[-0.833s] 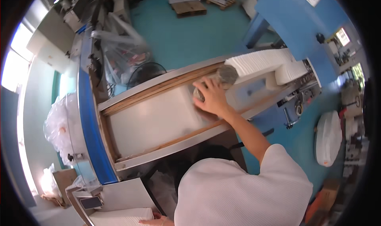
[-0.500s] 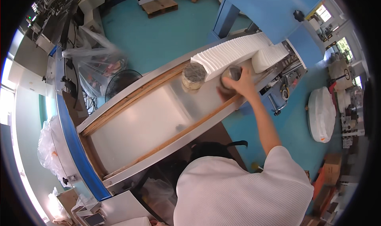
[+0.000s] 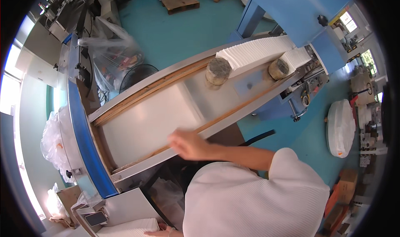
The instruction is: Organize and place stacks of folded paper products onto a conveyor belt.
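Observation:
My right hand (image 3: 189, 145), smeared by motion, is over the near rail of a long trough (image 3: 146, 126); its fingers look curled, and nothing can be made out in them. At the lower edge my left hand (image 3: 163, 231) lies with fingers apart against the end of a stack of white folded sheets (image 3: 133, 227). Farther up the trough, a round, tape-wrapped weight (image 3: 218, 71) stands at the front end of a long row of white folded sheets (image 3: 256, 52). A second wrapped weight (image 3: 278, 69) stands against a shorter row of white sheets (image 3: 296, 58).
A blue machine (image 3: 291, 12) stands over the trough's far end. Wooden strips (image 3: 156, 90) line the trough's sides. Beyond it are a black fan (image 3: 137, 76) and a clear plastic bag (image 3: 112, 49). A blue rail (image 3: 89, 141) crosses at the left.
My right hand has let go of the second weight, which now stands farther right against the shorter row. The hand has swung left and nearer. More of my left hand shows.

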`<control>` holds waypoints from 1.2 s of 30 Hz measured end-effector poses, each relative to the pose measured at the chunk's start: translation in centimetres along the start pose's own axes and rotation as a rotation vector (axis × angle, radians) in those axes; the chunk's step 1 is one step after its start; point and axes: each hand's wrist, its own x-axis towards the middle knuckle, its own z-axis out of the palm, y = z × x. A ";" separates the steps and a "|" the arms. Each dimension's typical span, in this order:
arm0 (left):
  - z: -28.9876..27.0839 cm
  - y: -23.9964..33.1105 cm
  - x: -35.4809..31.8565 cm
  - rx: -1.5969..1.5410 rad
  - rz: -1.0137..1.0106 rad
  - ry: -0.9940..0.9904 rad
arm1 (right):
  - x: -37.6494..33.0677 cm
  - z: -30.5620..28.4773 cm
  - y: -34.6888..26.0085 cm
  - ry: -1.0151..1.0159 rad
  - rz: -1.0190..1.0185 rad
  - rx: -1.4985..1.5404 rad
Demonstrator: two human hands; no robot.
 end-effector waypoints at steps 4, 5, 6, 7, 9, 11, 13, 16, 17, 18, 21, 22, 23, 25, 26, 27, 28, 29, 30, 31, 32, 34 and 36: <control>-3.3 2.6 0.9 -0.147 -0.027 0.102 | -4.3 13.3 -9.8 -0.762 -0.047 0.631; -5.8 1.7 2.9 -0.171 0.021 0.020 | -6.0 15.8 -11.1 -1.097 0.087 0.716; -6.4 1.7 3.4 -0.263 -0.041 -0.025 | -6.1 17.1 -12.7 -1.341 0.397 0.757; -6.9 1.5 3.8 -0.361 -0.092 -0.067 | -6.4 18.5 -14.2 -1.583 0.723 0.743; -6.2 2.2 2.7 -0.437 -0.095 -0.061 | -8.0 21.5 -15.2 -1.583 1.017 0.783; -7.7 3.8 1.7 -0.406 -0.165 -0.026 | -10.5 24.8 -16.7 -1.542 1.153 0.799; -11.9 3.4 4.1 -0.187 -0.294 -0.027 | -9.8 25.8 -18.4 -1.424 1.321 0.844; -14.5 4.5 9.2 0.246 0.047 0.196 | -9.2 27.4 -18.9 -1.415 1.413 0.745; -13.8 6.3 11.2 0.401 0.350 0.339 | -9.3 27.9 -18.7 -1.431 1.419 0.743; -13.4 9.2 13.0 0.562 0.379 0.366 | -9.3 28.2 -18.5 -1.474 1.414 0.706; -13.8 13.4 22.5 0.858 0.911 0.496 | -9.5 28.6 -19.1 -1.451 1.449 0.689; -13.3 15.4 25.0 0.895 0.936 0.487 | -9.4 28.9 -19.2 -1.451 1.443 0.675; -12.9 17.2 27.1 0.933 0.965 0.478 | -9.2 28.9 -19.3 -1.469 1.450 0.663; -12.5 19.5 31.5 1.053 0.965 0.430 | -8.9 28.8 -19.4 -1.477 1.441 0.646; -13.1 19.7 33.6 1.159 0.918 0.443 | -9.1 28.9 -19.4 -1.500 1.459 0.655; -11.7 20.6 34.1 1.139 0.938 0.430 | -9.0 29.2 -19.1 -1.495 1.479 0.674; -10.8 21.6 34.2 1.204 0.801 0.408 | -9.0 29.6 -19.0 -1.513 1.473 0.642; -10.0 22.5 34.2 1.266 0.660 0.388 | -8.5 30.0 -18.8 -1.499 1.456 0.648; -9.9 22.9 34.3 1.247 0.572 0.335 | -8.2 29.9 -19.3 -1.521 1.453 0.617; -9.9 23.1 34.2 1.243 0.581 0.336 | -8.0 29.9 -19.5 -1.548 1.450 0.585; -10.1 23.2 33.9 1.292 0.495 0.370 | -7.6 30.3 -19.4 -1.548 1.442 0.590; -10.3 22.7 32.4 1.347 0.409 0.394 | -6.1 31.0 -18.5 -1.752 1.299 0.626; -11.3 21.6 30.0 1.335 0.339 0.521 | -2.9 31.3 -17.7 -1.884 1.125 0.427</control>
